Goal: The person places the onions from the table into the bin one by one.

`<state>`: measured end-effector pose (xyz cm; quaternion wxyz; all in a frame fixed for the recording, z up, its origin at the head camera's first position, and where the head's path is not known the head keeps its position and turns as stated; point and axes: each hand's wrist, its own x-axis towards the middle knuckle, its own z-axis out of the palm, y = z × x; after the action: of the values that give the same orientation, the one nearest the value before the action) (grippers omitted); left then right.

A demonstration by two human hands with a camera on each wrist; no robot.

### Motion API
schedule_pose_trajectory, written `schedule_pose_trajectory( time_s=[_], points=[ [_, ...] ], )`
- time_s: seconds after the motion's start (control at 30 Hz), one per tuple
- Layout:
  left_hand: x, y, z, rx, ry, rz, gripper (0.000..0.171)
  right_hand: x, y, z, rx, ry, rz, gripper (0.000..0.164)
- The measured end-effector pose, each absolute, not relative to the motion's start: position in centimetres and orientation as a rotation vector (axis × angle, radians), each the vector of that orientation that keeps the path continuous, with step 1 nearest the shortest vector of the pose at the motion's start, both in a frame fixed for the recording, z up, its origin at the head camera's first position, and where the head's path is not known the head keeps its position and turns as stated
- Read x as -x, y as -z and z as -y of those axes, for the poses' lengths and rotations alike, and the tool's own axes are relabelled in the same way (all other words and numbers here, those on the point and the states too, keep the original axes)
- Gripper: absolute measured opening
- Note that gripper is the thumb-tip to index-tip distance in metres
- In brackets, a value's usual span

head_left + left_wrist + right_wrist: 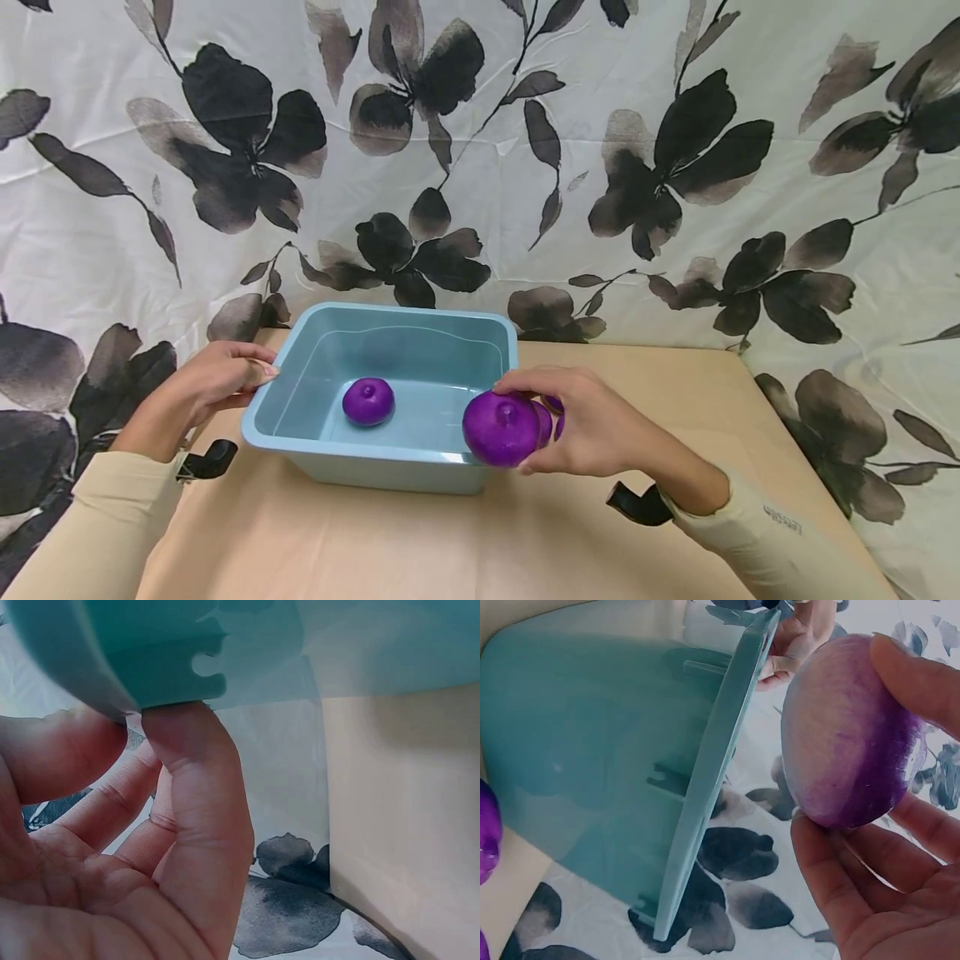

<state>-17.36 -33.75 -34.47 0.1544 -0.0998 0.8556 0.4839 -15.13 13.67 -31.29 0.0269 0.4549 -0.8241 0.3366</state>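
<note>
My right hand (592, 421) holds a shiny purple onion (501, 429) between thumb and fingers, at the right front corner of a light blue plastic tub (390, 315). The right wrist view shows the held onion (847, 735) from another side, purple fading to a pale, streaked patch, with the thumb on top and fingers beneath. My left hand (217, 382) pinches the tub's left rim; its thumb and forefinger (202, 787) meet at the edge. One purple onion (368, 401) with a small nub on top lies on the tub's floor, left of the middle.
More purple onions (555, 406) show behind the held one, partly hidden by my right hand. They also appear as purple shapes (487, 832) at the left edge of the right wrist view. The tub stands on a tan table (645, 375). A white floral cloth (525, 192) hangs behind.
</note>
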Motion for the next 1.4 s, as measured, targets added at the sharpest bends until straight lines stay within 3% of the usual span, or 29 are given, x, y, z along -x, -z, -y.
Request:
schedule_pose_trajectory(
  time_s=[0.73,1.4],
  points=[
    [17.6,34.5,33.3,0.305,-1.372,-2.472,0.043,18.7,29.9,-6.9,-1.644,-0.952,2.601,0.067],
    [17.2,34.4,33.4,0.315,-1.385,-2.467,0.040,20.8,29.3,-1.0,-1.782,-0.922,2.693,0.072]
  ],
)
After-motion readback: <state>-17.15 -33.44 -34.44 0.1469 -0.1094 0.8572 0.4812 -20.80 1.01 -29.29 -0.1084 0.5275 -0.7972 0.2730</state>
